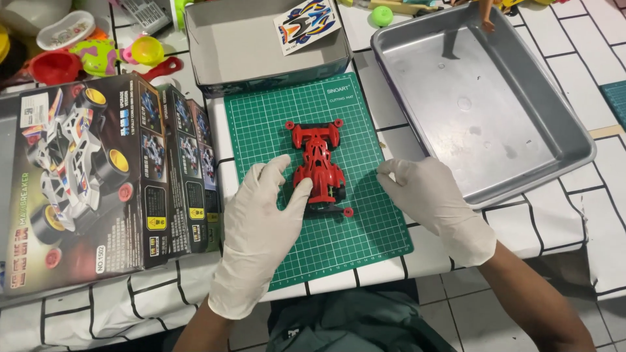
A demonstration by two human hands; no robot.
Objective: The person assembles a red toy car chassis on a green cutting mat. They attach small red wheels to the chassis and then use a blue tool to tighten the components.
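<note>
A small red toy race car (318, 163) lies on a green gridded cutting mat (352, 117), nose pointing away from me. My left hand (261, 228), in a white glove, rests flat on the mat with its thumb touching the car's left side. Resting at the mat's right edge, a little apart from the car, is my right hand (433, 202), also gloved, with fingers loosely apart. Neither hand grips anything.
An empty metal tray (554, 104) sits to the right. Behind the mat stands an open grey box (235, 45) with a sticker sheet (306, 23). A large toy car box (85, 176) lies at the left, with colourful plastic toys (98, 55) behind it.
</note>
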